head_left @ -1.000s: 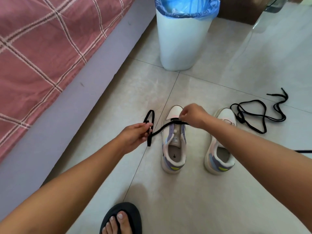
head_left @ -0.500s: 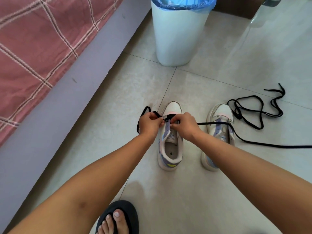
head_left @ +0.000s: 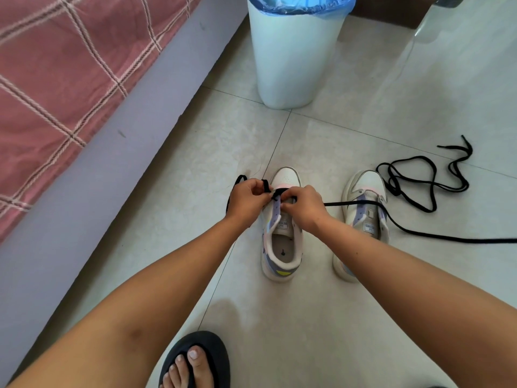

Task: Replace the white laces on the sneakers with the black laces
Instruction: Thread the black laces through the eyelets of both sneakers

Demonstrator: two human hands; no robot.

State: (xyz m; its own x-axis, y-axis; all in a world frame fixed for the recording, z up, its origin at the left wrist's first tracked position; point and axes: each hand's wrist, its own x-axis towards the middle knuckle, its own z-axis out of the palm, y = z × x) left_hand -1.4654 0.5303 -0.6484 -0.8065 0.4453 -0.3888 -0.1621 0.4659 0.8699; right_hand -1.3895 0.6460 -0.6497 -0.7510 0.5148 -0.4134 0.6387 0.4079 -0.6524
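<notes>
1. Nearest, your foot in a black sandal (head_left: pixel 195 359) stands on the tiled floor (head_left: pixel 307 331), on the near side of the left sneaker (head_left: pixel 281 242).
2. Your left sneaker sits upright, heel toward you, toe pointing to the bin; its tongue and collar are in plain view.
3. Your left hand (head_left: pixel 246 198) is at the sneaker's left eyelet row, fingers curled and pinching the black lace (head_left: pixel 419 233); a loop of that lace shows just left of the hand.
4. Your right hand (head_left: pixel 303 207) is over the front of the same sneaker, fingers curled on the lace at the eyelets, touching the left hand's fingertips.
5. From your right hand the lace runs taut across the right sneaker (head_left: pixel 366 208), which stands just right of the left sneaker, then trails off the right edge.
6. A second black lace (head_left: pixel 414 180) lies loose in coils, right of and beyond the right sneaker.
7. Beyond the left sneaker stands a white bin (head_left: pixel 291 60) with a blue liner.
8. Far left of it, a bed with a pink checked cover (head_left: pixel 56 79).
</notes>
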